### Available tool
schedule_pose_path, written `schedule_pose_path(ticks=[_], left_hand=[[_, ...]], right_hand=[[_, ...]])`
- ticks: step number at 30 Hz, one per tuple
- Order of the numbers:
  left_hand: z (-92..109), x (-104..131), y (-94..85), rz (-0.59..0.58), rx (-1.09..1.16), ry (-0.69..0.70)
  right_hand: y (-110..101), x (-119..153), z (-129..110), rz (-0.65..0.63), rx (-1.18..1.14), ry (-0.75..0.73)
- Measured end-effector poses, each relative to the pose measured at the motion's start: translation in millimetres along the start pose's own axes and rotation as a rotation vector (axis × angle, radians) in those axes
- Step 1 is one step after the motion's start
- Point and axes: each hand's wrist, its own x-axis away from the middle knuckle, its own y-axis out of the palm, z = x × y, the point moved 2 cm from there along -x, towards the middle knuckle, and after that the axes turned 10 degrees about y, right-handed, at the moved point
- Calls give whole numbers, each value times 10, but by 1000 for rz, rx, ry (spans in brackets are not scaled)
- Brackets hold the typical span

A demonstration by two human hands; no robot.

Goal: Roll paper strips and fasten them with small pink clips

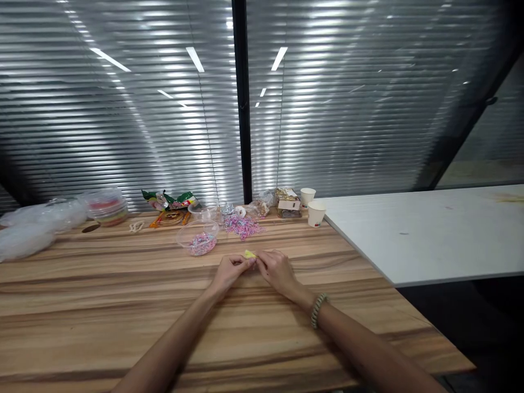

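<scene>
A small yellow piece (249,254), too small to name, is pinched between my two hands over the wooden table (135,305). My left hand (231,271) holds it from the left, thumb and fingers pressed together. From the right, my right hand (278,271) closes on it with bent fingers; a beaded bracelet (318,310) is on that wrist. Just beyond the hands stands a clear plastic bowl (198,238) partly filled with pink and blue small pieces. Beside it lies a loose heap of similar pink and purple pieces (242,226).
Along the back are clear plastic bags (30,232), stacked round containers (106,207), a green snack packet (168,200), a small box (288,203) and two paper cups (316,213). A white table (434,234) adjoins at the right. Window blinds (123,109) rise behind.
</scene>
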Motion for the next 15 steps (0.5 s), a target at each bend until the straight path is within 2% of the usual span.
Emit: schedule_pose_path(ticks=[4,7,11,13,15], left_hand=[[36,10,32,-43,-83,116],[152,66,47,20,-222,278],[305,157,83,49,-350,534],[322,173,87,62,-312,552],[293,160,80,61,-213,466]], right_hand=[[-50,-26,-2,-60,-58,162],[-96,-59,9,-54,-117,265],[-95,-77,6,-81,-201,260],[-79,-72,-3,-83,-226,239],[-67,-61,-11,-82,-240,237]])
